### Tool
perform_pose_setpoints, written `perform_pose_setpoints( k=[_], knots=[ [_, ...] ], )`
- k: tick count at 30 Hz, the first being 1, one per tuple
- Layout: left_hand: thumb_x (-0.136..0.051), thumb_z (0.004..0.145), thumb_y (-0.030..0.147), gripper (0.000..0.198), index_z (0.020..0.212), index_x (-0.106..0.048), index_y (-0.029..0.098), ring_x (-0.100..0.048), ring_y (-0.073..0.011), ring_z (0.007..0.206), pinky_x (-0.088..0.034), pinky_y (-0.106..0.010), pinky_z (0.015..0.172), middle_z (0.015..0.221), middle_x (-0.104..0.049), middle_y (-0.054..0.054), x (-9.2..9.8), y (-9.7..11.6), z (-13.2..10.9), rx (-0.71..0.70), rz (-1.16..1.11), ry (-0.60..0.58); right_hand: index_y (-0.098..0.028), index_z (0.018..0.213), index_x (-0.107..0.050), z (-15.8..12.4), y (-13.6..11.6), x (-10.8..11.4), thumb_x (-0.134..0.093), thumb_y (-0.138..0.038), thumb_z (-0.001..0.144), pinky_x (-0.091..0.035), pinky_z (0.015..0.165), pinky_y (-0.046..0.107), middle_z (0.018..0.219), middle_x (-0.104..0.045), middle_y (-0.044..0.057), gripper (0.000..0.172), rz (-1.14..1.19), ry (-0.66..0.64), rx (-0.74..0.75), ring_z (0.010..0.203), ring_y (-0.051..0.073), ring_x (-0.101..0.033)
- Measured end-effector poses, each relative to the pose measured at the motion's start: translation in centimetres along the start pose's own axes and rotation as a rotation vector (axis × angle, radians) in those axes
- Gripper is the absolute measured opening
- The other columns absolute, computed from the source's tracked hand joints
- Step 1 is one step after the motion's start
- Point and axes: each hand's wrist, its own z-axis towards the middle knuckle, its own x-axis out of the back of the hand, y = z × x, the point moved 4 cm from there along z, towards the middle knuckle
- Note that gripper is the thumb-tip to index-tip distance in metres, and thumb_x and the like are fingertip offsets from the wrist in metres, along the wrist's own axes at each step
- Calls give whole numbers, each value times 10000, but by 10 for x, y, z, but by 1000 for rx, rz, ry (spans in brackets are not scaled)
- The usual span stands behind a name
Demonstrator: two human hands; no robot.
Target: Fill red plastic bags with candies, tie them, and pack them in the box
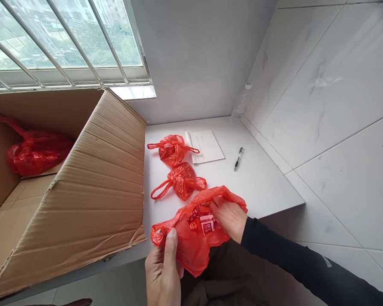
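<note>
An open red plastic bag [194,250] hangs at the table's front edge, its mouth spread wide. My left hand [164,267] pinches the bag's left rim between thumb and fingers. Inside lie several small wrapped packets, among them a pink and dark red packet [207,224]. My right hand [230,216] reaches into the bag from the right, fingers bent together over the packets; the bag and the hand itself hide whatever its fingertips hold. Just behind the open bag sit two knotted red bags, a nearer one [182,182] and a farther one [171,151].
On the left stands a large open cardboard box [105,182] with a tied red bag [40,153] inside. A paper pad [207,146], a pen [238,159] and a clear bottle [240,105] rest on the white table [264,182]. Tiled wall [338,140] borders the right.
</note>
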Motion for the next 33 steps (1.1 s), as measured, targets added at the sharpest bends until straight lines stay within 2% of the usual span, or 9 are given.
perform_pose_setpoints(
  k=[2, 4, 8, 13, 17, 21, 25, 33],
  knots=[
    [-842, 654, 577, 463, 872, -751, 179, -527, -118, 496, -440, -192, 434, 589, -596, 21, -2, -1, -2, 11, -19, -31, -89, 1082, -630, -3, 1, 6, -530, -97, 895, -467, 717, 365, 1146, -652, 184, 212, 9, 24, -24, 1005, 316, -653],
    [-824, 681, 577, 490, 954, -765, 175, -659, -198, 658, -542, -236, 563, 707, -693, -28, -4, 0, -3, -20, -23, -56, -83, 1118, -609, -8, 3, 12, -518, -136, 925, -450, 705, 361, 1131, -664, 190, 221, 27, 45, -43, 983, 315, -662],
    [-810, 694, 586, 510, 988, -775, 170, -713, -287, 916, -596, -295, 772, 876, -765, -69, -3, 5, -4, -98, 19, -23, -140, 1097, -594, -14, 7, 15, -471, -187, 964, -392, 626, 324, 961, -712, 104, 187, 81, 59, -24, 810, 251, -692],
    [-791, 718, 590, 515, 1007, -777, 164, -720, -298, 965, -596, -315, 844, 904, -780, -76, -5, 7, -3, -112, 47, -52, -151, 1022, -608, -11, 15, 13, -509, -142, 903, -333, 571, 310, 903, -727, 93, 155, 97, 30, -21, 765, 247, -697],
    [-786, 735, 578, 503, 1030, -776, 170, -713, -296, 1003, -600, -296, 828, 950, -784, -74, -4, 6, -3, -107, 37, -51, -133, 1016, -628, -10, 20, 14, -441, -194, 956, -296, 553, 319, 801, -717, 98, 206, 77, 22, -30, 681, 242, -681],
    [-786, 743, 568, 493, 1039, -776, 174, -699, -299, 1051, -597, -290, 845, 988, -784, -73, -5, 4, -3, -103, 24, -63, -152, 1025, -658, -11, 21, 12, -484, -205, 931, -312, 574, 318, 873, -737, 106, 205, 52, 6, -36, 754, 257, -691],
    [-789, 745, 560, 490, 1044, -779, 173, -702, -299, 1055, -584, -311, 899, 986, -784, -75, -8, 4, -3, -88, 0, -77, -144, 920, -678, -9, 20, 11, -481, -202, 938, -301, 569, 326, 842, -734, 124, 206, 22, -3, -73, 736, 265, -684],
    [-796, 743, 552, 494, 1068, -778, 179, -711, -288, 1032, -588, -293, 884, 964, -782, -67, -7, 5, -2, -69, 0, -79, -166, 902, -643, -7, 21, 21, -399, -242, 999, -268, 559, 324, 762, -700, 71, 274, 33, 28, -71, 661, 199, -658]
  ],
)
